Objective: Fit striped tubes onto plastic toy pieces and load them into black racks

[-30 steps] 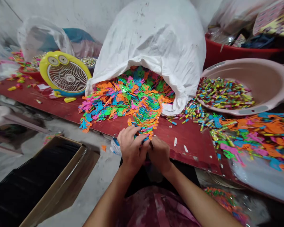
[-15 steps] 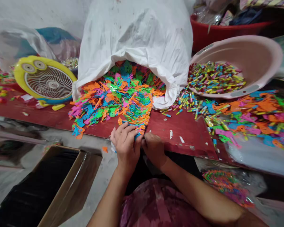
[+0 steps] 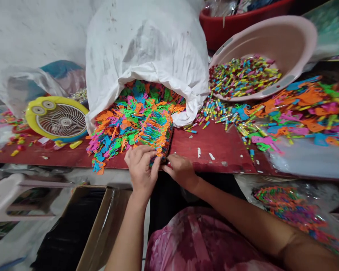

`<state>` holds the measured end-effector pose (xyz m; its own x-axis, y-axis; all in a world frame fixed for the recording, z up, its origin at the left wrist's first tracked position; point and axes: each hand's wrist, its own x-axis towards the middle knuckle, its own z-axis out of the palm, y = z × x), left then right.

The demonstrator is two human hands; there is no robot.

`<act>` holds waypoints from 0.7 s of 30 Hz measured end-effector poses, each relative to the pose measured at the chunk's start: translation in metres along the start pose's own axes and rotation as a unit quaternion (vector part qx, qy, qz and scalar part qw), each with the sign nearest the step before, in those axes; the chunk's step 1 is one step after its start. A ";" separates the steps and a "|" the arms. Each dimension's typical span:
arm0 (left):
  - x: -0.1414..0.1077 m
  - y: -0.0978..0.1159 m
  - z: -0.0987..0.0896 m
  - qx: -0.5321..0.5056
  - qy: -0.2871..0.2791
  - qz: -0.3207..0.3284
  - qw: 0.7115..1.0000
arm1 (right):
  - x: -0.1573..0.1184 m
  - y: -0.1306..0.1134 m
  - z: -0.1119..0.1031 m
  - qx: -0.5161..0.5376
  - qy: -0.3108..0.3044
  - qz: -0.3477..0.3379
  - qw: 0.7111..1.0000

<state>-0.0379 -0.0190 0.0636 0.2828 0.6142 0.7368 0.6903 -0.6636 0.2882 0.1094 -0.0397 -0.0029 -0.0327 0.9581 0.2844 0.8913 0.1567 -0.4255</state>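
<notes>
A neat stack of orange, blue and green plastic pieces (image 3: pixel 155 130) lies at the table's front edge, in front of a loose pile of similar pieces (image 3: pixel 110 131) spilling from a white sack (image 3: pixel 149 37). My left hand (image 3: pixel 142 163) has its bent fingers and thumb closed on the near end of the stack. Just right of it, my right hand (image 3: pixel 182 169) is closed, thumb and forefinger together at the stack's lower right corner. What its fingertips pinch is too small to make out.
A yellow fan (image 3: pixel 63 120) stands at left. At right a pink basin (image 3: pixel 296 45) holds small colourful tubes, with more tubes and plastic pieces (image 3: pixel 307 120) beside it. Below left are an open carton (image 3: pixel 97 226) and a pale stool (image 3: pixel 5 195).
The view has shifted, so the table contents sit differently. More of the stack's near end shows between my hands, and my right hand's thumb and forefinger are now more extended.
</notes>
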 end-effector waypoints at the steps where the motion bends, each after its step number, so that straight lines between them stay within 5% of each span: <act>1: 0.000 0.000 0.001 0.002 0.003 0.003 1.000 | 0.000 -0.002 0.000 -0.007 0.005 -0.001 1.000; 14: 0.001 -0.002 0.007 0.004 0.011 -0.016 1.000 | 0.009 -0.007 0.014 -0.015 0.007 -0.002 1.000; 18: 0.000 -0.003 0.006 0.017 0.018 0.001 1.000 | 0.001 -0.005 0.002 0.001 -0.003 -0.052 0.999; 21: -0.007 -0.001 0.004 0.017 0.033 0.003 0.999 | -0.011 0.019 -0.021 0.004 -0.005 -0.055 0.998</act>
<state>-0.0377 -0.0209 0.0554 0.2441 0.5796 0.7775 0.7116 -0.6517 0.2624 0.1364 -0.0518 0.0035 -0.1339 0.9374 0.3214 0.8789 0.2622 -0.3986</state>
